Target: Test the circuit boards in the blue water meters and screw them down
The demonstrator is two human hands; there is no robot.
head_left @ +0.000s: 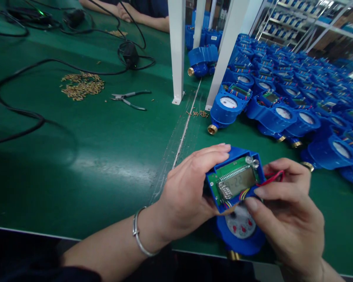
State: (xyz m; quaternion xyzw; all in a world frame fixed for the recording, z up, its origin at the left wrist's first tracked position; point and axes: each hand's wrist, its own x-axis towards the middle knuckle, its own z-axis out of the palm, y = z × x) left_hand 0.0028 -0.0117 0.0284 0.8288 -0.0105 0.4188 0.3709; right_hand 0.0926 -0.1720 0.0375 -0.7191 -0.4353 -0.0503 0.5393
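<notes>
A blue water meter [241,241] is tilted up over the near edge of the green table. Its open housing shows a green circuit board [232,169] with a small grey display [241,181]. My left hand [188,188] is wrapped round the housing from the left side. At the housing's lower right edge, my right hand [291,215] is closed, with thumb and forefinger on the wires [272,178]; red ones loop out between the fingers. Yellow and other coloured strands run along the board's lower edge. The round dial lies below, partly covered by my right thumb.
Rows of blue water meters [284,113] fill the right side. Two white posts [177,51] stand on the table [111,145]. Cutting pliers [129,97], brass screws [81,86] and black cables [44,117] lie leftward. Another person's hands [125,11] rest at the far edge.
</notes>
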